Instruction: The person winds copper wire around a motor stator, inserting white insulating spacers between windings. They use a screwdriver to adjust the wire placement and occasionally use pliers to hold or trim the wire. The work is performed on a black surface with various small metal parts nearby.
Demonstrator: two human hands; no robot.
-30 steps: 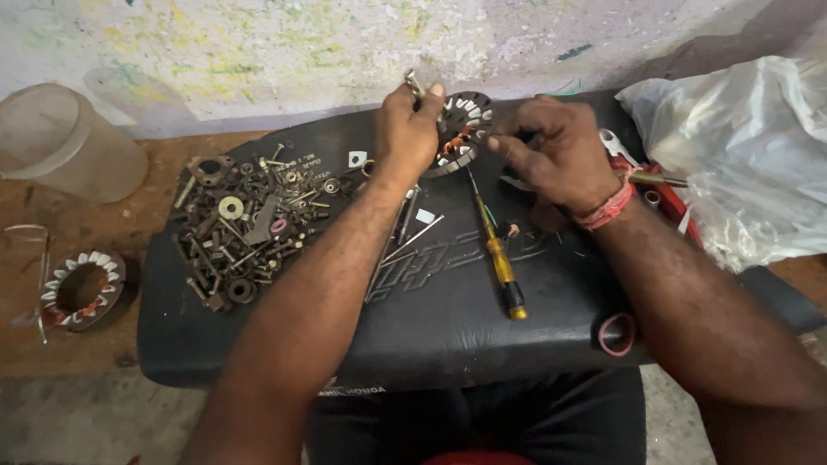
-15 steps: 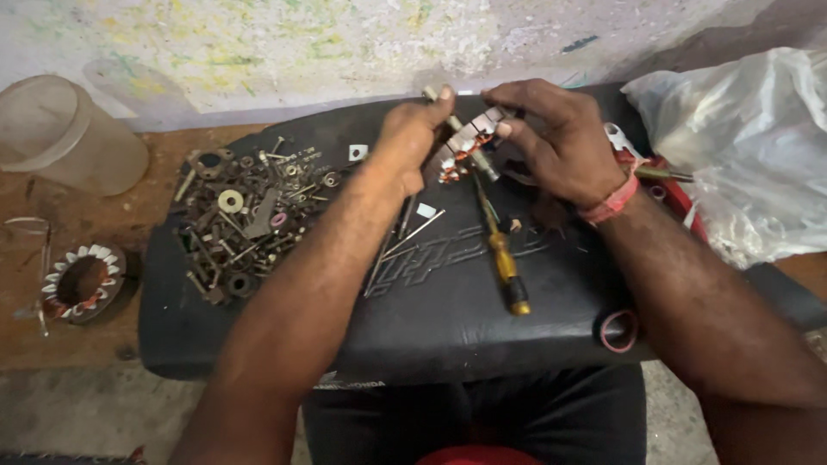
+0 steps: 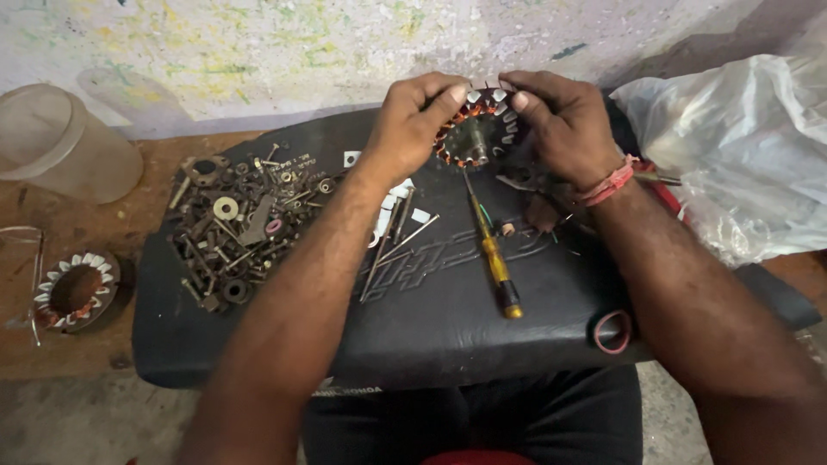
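While both hands [image 3: 413,120] [image 3: 560,125] clamp stator [image 3: 474,129], screwdriver [image 3: 493,250], bolt pile [image 3: 241,228], perhaps pliers [image 3: 543,207], lie nearby.

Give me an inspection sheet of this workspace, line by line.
Surface: black padded seat used as a bench, lying on a wooden board.
Job's things: copper-wound stator ring, held up off the seat.
Clutter: pile of nuts, bolts and washers; yellow-handled screwdriver; thin metal rods; red rubber ring; second stator on the board.
Grippers: left hand and right hand both grip the ring's rim with their fingers.
Cables: nothing seen.
Surroundings: paint-flecked wall; translucent plastic tub; clear plastic bag.
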